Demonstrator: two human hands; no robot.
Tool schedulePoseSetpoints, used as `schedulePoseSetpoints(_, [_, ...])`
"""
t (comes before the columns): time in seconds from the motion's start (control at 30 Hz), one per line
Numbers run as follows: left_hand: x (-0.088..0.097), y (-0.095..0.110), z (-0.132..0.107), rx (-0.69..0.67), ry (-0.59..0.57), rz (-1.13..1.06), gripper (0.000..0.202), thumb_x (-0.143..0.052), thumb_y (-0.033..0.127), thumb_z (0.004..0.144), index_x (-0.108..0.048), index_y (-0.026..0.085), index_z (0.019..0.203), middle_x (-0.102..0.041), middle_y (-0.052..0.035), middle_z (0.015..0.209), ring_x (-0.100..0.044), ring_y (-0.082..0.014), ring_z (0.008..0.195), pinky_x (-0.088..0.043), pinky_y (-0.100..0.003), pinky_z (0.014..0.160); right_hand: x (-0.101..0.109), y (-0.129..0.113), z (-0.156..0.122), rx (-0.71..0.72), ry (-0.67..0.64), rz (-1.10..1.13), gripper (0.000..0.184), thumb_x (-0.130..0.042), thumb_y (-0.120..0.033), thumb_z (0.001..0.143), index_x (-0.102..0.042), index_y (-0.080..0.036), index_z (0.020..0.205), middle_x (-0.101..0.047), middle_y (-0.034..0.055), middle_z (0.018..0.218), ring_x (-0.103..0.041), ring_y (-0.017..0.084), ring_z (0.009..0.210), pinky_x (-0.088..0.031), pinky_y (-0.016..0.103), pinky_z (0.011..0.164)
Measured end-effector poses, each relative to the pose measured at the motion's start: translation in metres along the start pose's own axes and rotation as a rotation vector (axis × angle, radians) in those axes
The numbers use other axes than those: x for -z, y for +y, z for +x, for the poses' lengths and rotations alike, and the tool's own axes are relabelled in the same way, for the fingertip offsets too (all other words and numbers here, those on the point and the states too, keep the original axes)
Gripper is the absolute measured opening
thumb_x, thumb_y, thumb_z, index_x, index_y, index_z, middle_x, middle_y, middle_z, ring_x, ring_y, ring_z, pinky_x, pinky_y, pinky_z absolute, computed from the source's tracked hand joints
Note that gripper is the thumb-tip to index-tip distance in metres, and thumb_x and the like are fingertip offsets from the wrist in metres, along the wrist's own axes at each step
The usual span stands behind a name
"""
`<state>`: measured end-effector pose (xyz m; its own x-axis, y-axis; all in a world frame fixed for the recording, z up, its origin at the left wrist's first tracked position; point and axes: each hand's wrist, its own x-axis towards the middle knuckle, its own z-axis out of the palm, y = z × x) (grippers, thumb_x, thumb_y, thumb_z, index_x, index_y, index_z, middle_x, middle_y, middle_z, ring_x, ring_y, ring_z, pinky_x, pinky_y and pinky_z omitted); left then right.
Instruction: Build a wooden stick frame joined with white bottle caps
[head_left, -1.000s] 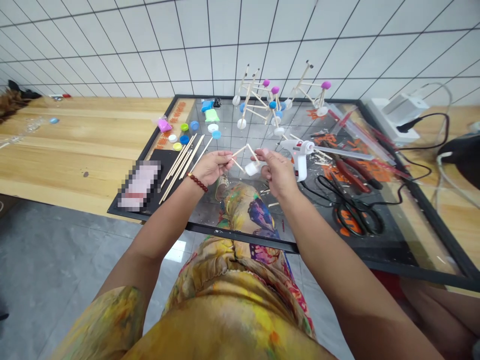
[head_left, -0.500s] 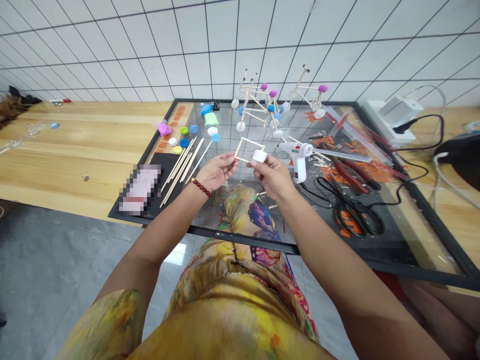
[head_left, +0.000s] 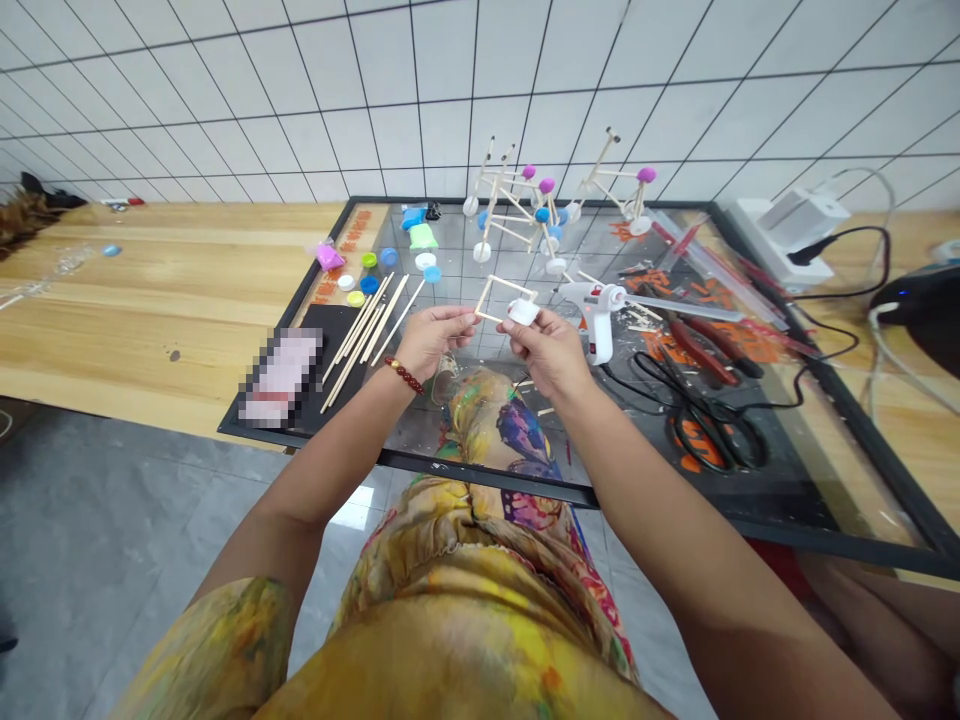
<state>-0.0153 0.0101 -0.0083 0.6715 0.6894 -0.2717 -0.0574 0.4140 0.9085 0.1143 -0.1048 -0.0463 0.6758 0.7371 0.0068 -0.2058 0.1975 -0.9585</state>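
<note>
My left hand [head_left: 433, 343], with a bead bracelet on the wrist, pinches one corner of a small four-sided frame of wooden sticks [head_left: 512, 287]. At the frame's other end, my right hand [head_left: 553, 355] grips a white bottle cap [head_left: 523, 312] between thumb and fingers. The cap sits against the frame's corner; whether it is glued there I cannot tell. Both hands are above the glass tabletop. Just right of my right hand stands a white hot glue gun [head_left: 598, 318] with a clear glue stick in its back.
Several wooden sticks [head_left: 352, 345] lie at left near coloured caps [head_left: 369, 285] and a pixelated pink item [head_left: 281, 378]. Stick models with cap wheels [head_left: 491, 215] stand at the back. Pliers [head_left: 705, 350], a coiled black cable [head_left: 712, 430] and a power strip [head_left: 780, 250] are at right.
The stick frame and white cap have shifted slightly right and tilted, so more of the cap's open side shows. My left fingers have drawn closer together. The tabletop things stay put.
</note>
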Motion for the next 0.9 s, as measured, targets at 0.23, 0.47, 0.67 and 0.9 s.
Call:
schedulePoseSetpoints(0.23, [0.001,-0.001,0.003,-0.095,0.002,0.135,0.007,-0.084,0.008,0.077,-0.077,0.011,0.077,-0.07,-0.0011,0.067,-0.059,-0.0067,0.057,-0.048,-0.021,0.058,-0.001,-0.002,-0.001,-0.015,0.016,0.004,0.038,-0.093,-0.033,0.058,-0.066,-0.023,0.083,-0.068,-0.0034,0.071,-0.043,0.007,0.054,-0.031,0.026,0.052])
schedulePoseSetpoints(0.47, [0.004,-0.002,0.003,-0.128,-0.061,0.253,0.006,-0.081,0.012,0.081,-0.076,0.013,0.078,-0.071,-0.0008,0.064,-0.06,-0.0081,0.056,-0.048,-0.02,0.057,-0.006,-0.009,-0.006,0.002,0.018,0.022,0.041,-0.097,-0.032,0.057,-0.066,-0.022,0.082,-0.06,-0.0068,0.064,-0.041,0.008,0.058,-0.033,0.028,0.055])
schedulePoseSetpoints(0.67, [-0.003,-0.006,-0.004,-0.007,-0.169,0.156,0.012,-0.081,0.011,0.083,-0.071,0.01,0.077,-0.075,-0.0059,0.071,-0.068,-0.0098,0.06,-0.055,-0.023,0.064,-0.007,-0.011,-0.008,0.014,-0.029,0.051,0.045,-0.098,-0.042,0.055,-0.067,-0.023,0.081,-0.058,-0.0061,0.066,-0.039,0.008,0.058,-0.033,0.028,0.057])
schedulePoseSetpoints(0.9, [-0.003,-0.005,-0.005,0.016,-0.193,0.107,0.01,-0.084,0.01,0.081,-0.075,0.011,0.086,-0.072,-0.0009,0.07,-0.068,-0.0084,0.063,-0.057,-0.022,0.067,-0.002,-0.011,-0.005,0.011,-0.052,0.015,0.043,-0.096,-0.05,0.059,-0.064,-0.022,0.068,-0.063,-0.0013,0.072,-0.039,0.008,0.058,-0.029,0.03,0.056])
